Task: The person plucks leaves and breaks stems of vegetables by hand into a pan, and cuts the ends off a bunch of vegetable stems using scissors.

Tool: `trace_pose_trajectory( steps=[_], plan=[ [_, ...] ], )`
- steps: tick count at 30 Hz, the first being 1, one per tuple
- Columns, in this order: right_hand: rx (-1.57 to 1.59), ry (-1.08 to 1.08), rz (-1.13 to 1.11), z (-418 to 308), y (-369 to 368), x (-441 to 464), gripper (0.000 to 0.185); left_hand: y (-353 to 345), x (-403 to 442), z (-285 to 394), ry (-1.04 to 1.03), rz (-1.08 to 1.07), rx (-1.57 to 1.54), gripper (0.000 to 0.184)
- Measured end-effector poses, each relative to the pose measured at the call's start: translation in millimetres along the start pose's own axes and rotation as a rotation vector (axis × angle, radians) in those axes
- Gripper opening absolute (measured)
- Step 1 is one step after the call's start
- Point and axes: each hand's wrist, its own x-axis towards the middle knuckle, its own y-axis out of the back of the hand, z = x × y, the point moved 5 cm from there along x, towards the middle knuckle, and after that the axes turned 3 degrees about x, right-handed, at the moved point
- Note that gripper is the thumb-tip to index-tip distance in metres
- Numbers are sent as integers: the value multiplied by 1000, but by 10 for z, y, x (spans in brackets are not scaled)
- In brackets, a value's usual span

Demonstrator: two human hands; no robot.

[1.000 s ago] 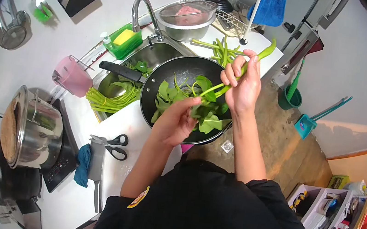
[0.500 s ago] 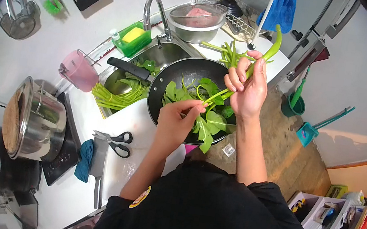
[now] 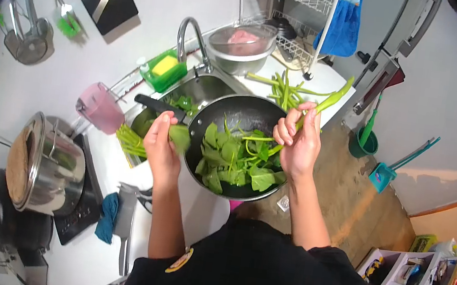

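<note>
My right hand (image 3: pixel 299 143) is closed around a long green stalk (image 3: pixel 335 96), whose thick pale end sticks up past my fingers. Its thinner end points toward the black pan (image 3: pixel 245 104). Over the pan's left side, my left hand (image 3: pixel 161 148) pinches a green leaf (image 3: pixel 180 138), slightly blurred. Loose green leaves (image 3: pixel 223 162) and thin stems lie in the pan. Bare cut stalks (image 3: pixel 285 89) are piled on the counter beyond my right hand. A bundle of leafy stalks (image 3: pixel 129 140) rests at the sink, partly hidden by my left hand.
Behind the pan are the sink (image 3: pixel 207 86), the faucet (image 3: pixel 187 36) and a covered bowl with pink meat (image 3: pixel 244 43). Scissors (image 3: pixel 145 198), a cleaver (image 3: pixel 125 212) and a blue cloth (image 3: pixel 107 217) lie left of my arm. A large steel pot (image 3: pixel 55 168) stands further left.
My left hand has moved left, away from the stalk, and now has a leaf in its fingers. My right hand has lowered slightly with the stalk. More of the leaves in the pan show.
</note>
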Motion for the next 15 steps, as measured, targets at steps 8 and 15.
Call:
trace_pose_trajectory(
  steps=[8,15],
  plan=[
    [-187,-31,-114,116,-147,77,27,-1042,-722,160,-529,-581,923,12],
    [-73,-58,-131,121,-173,18,26,-1092,-872,-66,-386,-690,943,10]
  ],
)
